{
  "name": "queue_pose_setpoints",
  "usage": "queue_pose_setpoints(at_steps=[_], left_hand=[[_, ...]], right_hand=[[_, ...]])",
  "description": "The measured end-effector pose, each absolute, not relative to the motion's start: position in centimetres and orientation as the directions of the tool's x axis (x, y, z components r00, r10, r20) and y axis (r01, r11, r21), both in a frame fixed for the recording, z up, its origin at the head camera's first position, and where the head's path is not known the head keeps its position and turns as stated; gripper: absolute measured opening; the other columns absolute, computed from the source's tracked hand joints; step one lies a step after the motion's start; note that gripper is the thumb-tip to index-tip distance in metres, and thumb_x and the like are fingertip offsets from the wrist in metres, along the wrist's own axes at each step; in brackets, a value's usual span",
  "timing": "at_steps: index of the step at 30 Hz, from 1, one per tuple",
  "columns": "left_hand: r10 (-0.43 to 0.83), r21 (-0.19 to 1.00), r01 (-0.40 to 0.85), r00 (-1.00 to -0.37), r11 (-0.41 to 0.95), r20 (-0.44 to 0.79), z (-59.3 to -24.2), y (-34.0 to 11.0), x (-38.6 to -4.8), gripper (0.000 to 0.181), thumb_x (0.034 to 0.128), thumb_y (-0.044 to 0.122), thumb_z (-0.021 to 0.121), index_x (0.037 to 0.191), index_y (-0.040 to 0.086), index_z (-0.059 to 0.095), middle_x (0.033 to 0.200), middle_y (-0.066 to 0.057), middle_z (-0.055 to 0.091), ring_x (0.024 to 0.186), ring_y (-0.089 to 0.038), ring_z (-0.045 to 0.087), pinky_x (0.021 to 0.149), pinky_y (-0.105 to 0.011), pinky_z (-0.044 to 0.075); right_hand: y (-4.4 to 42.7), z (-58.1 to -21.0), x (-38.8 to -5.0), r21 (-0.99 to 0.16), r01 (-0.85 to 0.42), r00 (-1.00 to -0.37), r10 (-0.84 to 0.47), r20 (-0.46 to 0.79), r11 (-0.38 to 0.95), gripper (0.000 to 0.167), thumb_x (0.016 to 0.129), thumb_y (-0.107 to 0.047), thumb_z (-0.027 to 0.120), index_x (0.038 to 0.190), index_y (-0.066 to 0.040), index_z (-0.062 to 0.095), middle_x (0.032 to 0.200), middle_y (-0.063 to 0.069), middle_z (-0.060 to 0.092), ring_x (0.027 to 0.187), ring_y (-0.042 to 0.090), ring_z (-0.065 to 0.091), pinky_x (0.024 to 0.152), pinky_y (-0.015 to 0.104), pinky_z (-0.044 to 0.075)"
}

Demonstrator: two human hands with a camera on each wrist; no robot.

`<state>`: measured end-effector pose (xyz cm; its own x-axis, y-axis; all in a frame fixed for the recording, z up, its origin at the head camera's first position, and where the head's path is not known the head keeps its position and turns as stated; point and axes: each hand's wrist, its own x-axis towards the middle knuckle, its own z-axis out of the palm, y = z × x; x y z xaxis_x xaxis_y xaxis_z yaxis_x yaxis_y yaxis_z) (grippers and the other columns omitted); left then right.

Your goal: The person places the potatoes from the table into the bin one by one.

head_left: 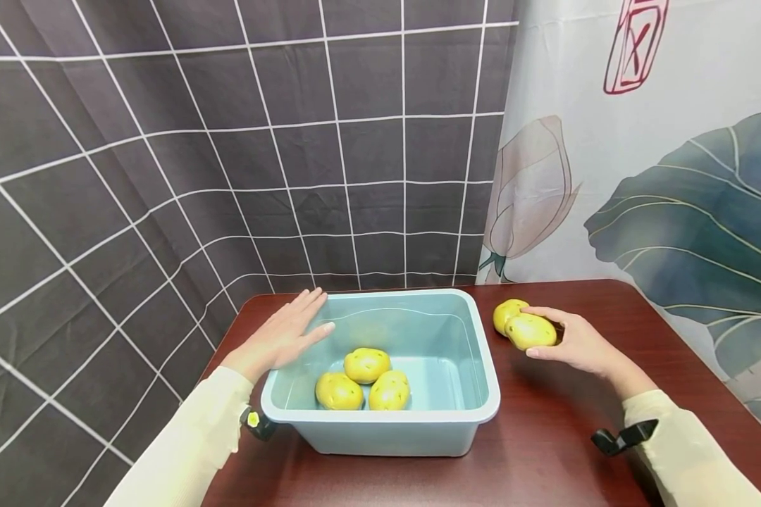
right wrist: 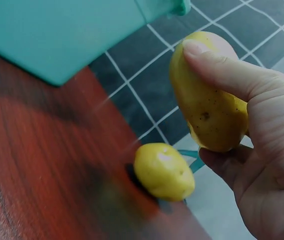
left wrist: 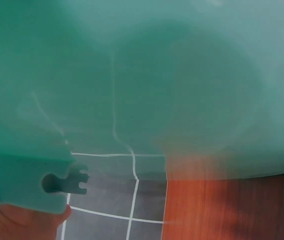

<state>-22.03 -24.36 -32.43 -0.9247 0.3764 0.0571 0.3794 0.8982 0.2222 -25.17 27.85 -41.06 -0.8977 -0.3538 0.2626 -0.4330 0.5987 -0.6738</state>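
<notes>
My right hand (head_left: 577,343) grips a yellow potato (head_left: 530,331) between thumb and fingers, raised above the table to the right of the basin. Another potato (right wrist: 163,171) lies on the table beyond it, partly hidden behind the held one in the head view. A light blue plastic basin (head_left: 380,436) stands left of them, with three potatoes inside: one at the back (head_left: 367,365), one at front left (head_left: 339,391), one at front right (head_left: 390,391). My left hand (head_left: 285,332) rests on the basin's left rim, its fingers straight. The left wrist view mostly shows the basin's wall (left wrist: 132,90).
The dark red wooden table (head_left: 545,436) ends at a rounded far right corner. Behind it hangs a dark grey curtain (head_left: 368,155) with white grid lines, and at the right a white cloth (head_left: 583,141) with plant drawings. Each wrist wears a black strap mount (head_left: 624,437).
</notes>
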Motion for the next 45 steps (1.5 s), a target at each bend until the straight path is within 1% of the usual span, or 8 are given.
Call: queue_pose_setpoints(at_steps=[4, 11, 22, 27, 32, 38, 41, 45], left_hand=[[0.375, 0.224, 0.378, -0.925, 0.898, 0.058, -32.4, -24.3, -22.1, 0.082, 0.0926, 0.07, 0.03, 0.154, 0.017, 0.023, 0.16, -0.003, 0.018, 0.147, -0.024, 0.008, 0.116, -0.05, 0.014], [0.38, 0.222, 0.384, -0.923, 0.896, 0.063, -32.4, -24.2, -22.0, 0.08, 0.0935, 0.069, 0.032, 0.154, 0.016, 0.024, 0.16, -0.004, 0.018, 0.147, -0.025, 0.009, 0.116, -0.051, 0.015], [0.388, 0.228, 0.394, -0.919, 0.89, 0.072, -32.3, -24.2, -21.8, 0.08, 0.0937, 0.067, 0.034, 0.153, 0.014, 0.025, 0.159, -0.006, 0.02, 0.147, -0.027, 0.011, 0.115, -0.052, 0.016], [0.39, 0.231, 0.396, -0.918, 0.889, 0.076, -32.3, -24.3, -21.8, 0.081, 0.0937, 0.067, 0.034, 0.154, 0.014, 0.025, 0.159, -0.006, 0.02, 0.147, -0.027, 0.011, 0.115, -0.051, 0.015], [0.39, 0.231, 0.397, -0.918, 0.889, 0.074, -32.3, -24.3, -21.8, 0.081, 0.0936, 0.067, 0.034, 0.154, 0.014, 0.025, 0.159, -0.006, 0.019, 0.147, -0.028, 0.011, 0.115, -0.052, 0.015], [0.386, 0.228, 0.391, -0.92, 0.892, 0.066, -32.3, -24.3, -21.8, 0.08, 0.0938, 0.067, 0.035, 0.154, 0.015, 0.024, 0.159, -0.005, 0.019, 0.147, -0.025, 0.009, 0.116, -0.051, 0.015], [0.383, 0.226, 0.387, -0.922, 0.894, 0.064, -32.3, -24.3, -21.8, 0.08, 0.0937, 0.067, 0.035, 0.154, 0.015, 0.024, 0.159, -0.004, 0.018, 0.147, -0.025, 0.01, 0.116, -0.051, 0.015], [0.386, 0.229, 0.389, -0.92, 0.892, 0.063, -32.2, -24.3, -21.8, 0.08, 0.0938, 0.067, 0.034, 0.154, 0.015, 0.024, 0.159, -0.005, 0.019, 0.147, -0.027, 0.011, 0.116, -0.051, 0.015]], right_hand=[[27.7, -40.2, -25.1, -0.673, -0.461, -0.884, -0.37, 0.288, 0.578, 0.075, 0.073, -0.029, 0.086, 0.138, -0.017, 0.052, 0.13, 0.006, 0.057, 0.104, 0.007, 0.049, 0.083, 0.024, 0.044], [27.4, -39.0, -25.0, -0.654, -0.48, -0.874, -0.381, 0.3, 0.585, 0.072, 0.072, -0.026, 0.086, 0.136, -0.019, 0.054, 0.128, 0.003, 0.058, 0.106, 0.01, 0.051, 0.085, 0.026, 0.046], [26.7, -36.6, -24.7, -0.599, -0.564, -0.823, -0.438, 0.361, 0.568, 0.075, 0.069, -0.026, 0.088, 0.136, -0.02, 0.055, 0.127, 0.0, 0.059, 0.105, -0.001, 0.051, 0.086, 0.015, 0.041], [26.1, -35.3, -24.4, -0.58, -0.573, -0.819, -0.435, 0.375, 0.579, 0.076, 0.067, -0.019, 0.09, 0.135, -0.015, 0.056, 0.126, 0.002, 0.06, 0.104, -0.001, 0.051, 0.085, 0.012, 0.04], [24.4, -32.4, -22.7, -0.582, -0.595, -0.803, -0.44, 0.402, 0.554, 0.073, 0.065, -0.01, 0.09, 0.131, -0.007, 0.059, 0.118, 0.005, 0.063, 0.097, 0.0, 0.053, 0.082, 0.012, 0.041], [23.1, -30.6, -22.3, -0.571, -0.635, -0.771, -0.473, 0.426, 0.521, 0.07, 0.063, -0.006, 0.089, 0.127, -0.004, 0.06, 0.114, 0.003, 0.064, 0.095, 0.001, 0.055, 0.081, 0.011, 0.042], [22.9, -30.7, -23.0, -0.555, -0.65, -0.759, -0.48, 0.44, 0.519, 0.072, 0.062, -0.006, 0.09, 0.128, -0.006, 0.06, 0.115, 0.001, 0.064, 0.097, 0.001, 0.055, 0.083, 0.012, 0.04], [22.8, -31.3, -24.0, -0.551, -0.64, -0.768, -0.482, 0.423, 0.535, 0.073, 0.063, -0.013, 0.091, 0.129, -0.019, 0.06, 0.115, -0.006, 0.065, 0.1, 0.002, 0.055, 0.085, 0.014, 0.04]])
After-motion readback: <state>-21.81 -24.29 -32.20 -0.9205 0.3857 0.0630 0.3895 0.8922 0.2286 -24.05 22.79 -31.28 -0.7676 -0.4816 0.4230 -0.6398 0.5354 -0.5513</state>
